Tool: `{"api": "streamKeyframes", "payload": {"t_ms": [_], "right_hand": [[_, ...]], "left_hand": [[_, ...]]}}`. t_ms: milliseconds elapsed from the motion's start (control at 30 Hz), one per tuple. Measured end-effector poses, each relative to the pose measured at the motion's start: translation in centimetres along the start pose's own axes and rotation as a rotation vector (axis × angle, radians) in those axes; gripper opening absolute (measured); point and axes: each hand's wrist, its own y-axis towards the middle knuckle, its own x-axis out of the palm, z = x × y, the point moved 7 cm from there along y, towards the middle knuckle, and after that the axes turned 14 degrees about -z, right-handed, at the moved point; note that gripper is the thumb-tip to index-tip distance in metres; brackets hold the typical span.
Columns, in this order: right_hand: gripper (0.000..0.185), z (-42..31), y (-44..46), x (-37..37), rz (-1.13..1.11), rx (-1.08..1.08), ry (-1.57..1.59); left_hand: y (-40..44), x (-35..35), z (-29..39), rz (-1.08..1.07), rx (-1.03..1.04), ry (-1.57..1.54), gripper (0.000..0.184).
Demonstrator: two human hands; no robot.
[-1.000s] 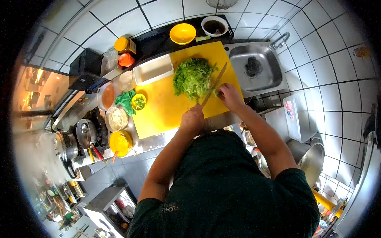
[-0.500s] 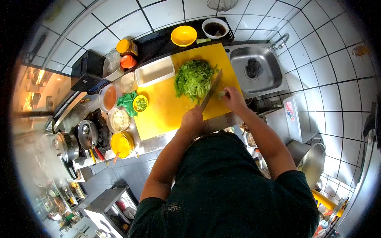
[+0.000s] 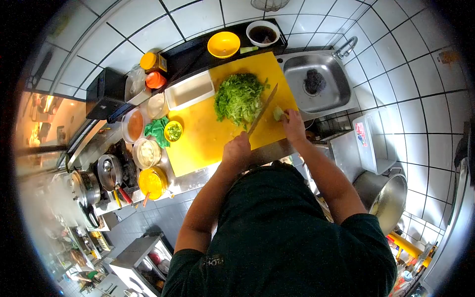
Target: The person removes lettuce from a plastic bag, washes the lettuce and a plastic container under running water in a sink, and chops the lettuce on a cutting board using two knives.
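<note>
My left hand (image 3: 236, 149) is closed around the handle of a kitchen knife (image 3: 264, 109). Its blade points up and to the right, along the right side of a heap of shredded lettuce (image 3: 238, 99) on the yellow cutting board (image 3: 198, 151). On the right part of the board, my right hand (image 3: 294, 125) pinches a pale green lettuce stump (image 3: 278, 114), clear of the blade. Small green shreds lie near the knife tip.
A steel sink (image 3: 324, 101) adjoins the board's right side. Along the back are a white rectangular tray (image 3: 189, 90), a yellow bowl (image 3: 224, 45) and a white bowl of dark liquid (image 3: 262, 34). Leftward stand a small bowl of chopped greens (image 3: 173, 131), food tubs and a pan (image 3: 109, 170).
The lettuce stump now shows more plainly in my right hand, which has shifted slightly. My left hand still holds the knife beside the heap. The whole view has moved a little.
</note>
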Motion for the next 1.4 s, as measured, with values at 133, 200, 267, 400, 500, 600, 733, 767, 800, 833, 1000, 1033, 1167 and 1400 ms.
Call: {"api": "streamKeyframes", "payload": {"t_ms": [133, 200, 267, 400, 500, 600, 733, 767, 800, 833, 1000, 1033, 1167, 1400], "right_hand": [[0.044, 0.4, -0.1, 1.2, -0.055, -0.061, 0.020], [0.045, -1.5, -0.7, 0.2, -0.099, -0.053, 0.025], [0.046, -1.2, -0.3, 0.5, -0.107, -0.040, 0.026], [0.046, 3.1, 1.7, 3.0, -0.253, 0.138, 0.544], [0.038, 0.1, -1.1, 0.2, -0.183, 0.121, 1.159], [0.031, 0.8, -4.0, -0.4, -0.135, 0.072, 1.346], [0.030, 1.8, -12.1, -0.4, 0.052, 0.072, 1.494], [0.028, 1.1, -14.9, -1.1, 0.100, 0.174, 1.404], [0.029, 1.8, -17.9, -0.3, 0.174, 0.215, 1.430], [0.029, 2.5, -21.2, 0.4, 0.252, 0.256, 1.452], [0.047, 5.6, -39.6, 7.7, 0.565, 0.633, 1.495], [0.042, 7.2, -43.7, 11.3, 0.704, 0.709, 1.552], [0.037, 10.2, -58.8, 24.3, 0.949, 1.071, 1.607], [0.056, 13.2, -73.5, 35.7, 1.369, 1.130, 1.623]], "left_hand": [[1.1, 1.5, -1.4, -0.037, -0.026, -0.008, 0.016], [1.6, 2.4, -3.1, -0.021, 0.001, -0.060, 0.017], [1.0, 1.4, -3.6, 0.025, -0.014, -0.080, 0.017], [0.4, 0.3, -4.8, 0.118, 0.008, -0.094, 0.017], [-1.0, -0.7, -3.6, 0.103, 0.073, -0.018, 0.016], [-1.7, -0.8, -3.2, -0.010, 0.071, 0.008, 0.015], [-0.5, 1.1, -5.3, -0.128, 0.065, 0.129, 0.023], [-0.2, 1.5, -5.5, -0.105, 0.140, 0.170, 0.027], [0.0, 1.7, -5.7, -0.123, 0.099, 0.171, 0.026], [0.1, 1.6, -5.5, -0.139, 0.060, 0.174, 0.025], [0.0, 1.3, -4.4, -0.024, 0.190, 0.244, 0.019], [0.1, 1.6, -4.6, -0.006, 0.240, 0.267, 0.019], [-0.2, 1.5, -3.8, -0.042, 0.194, 0.245, 0.026], [-1.8, 1.9, -3.2, -0.107, 0.113, 0.035, 0.021]]}}
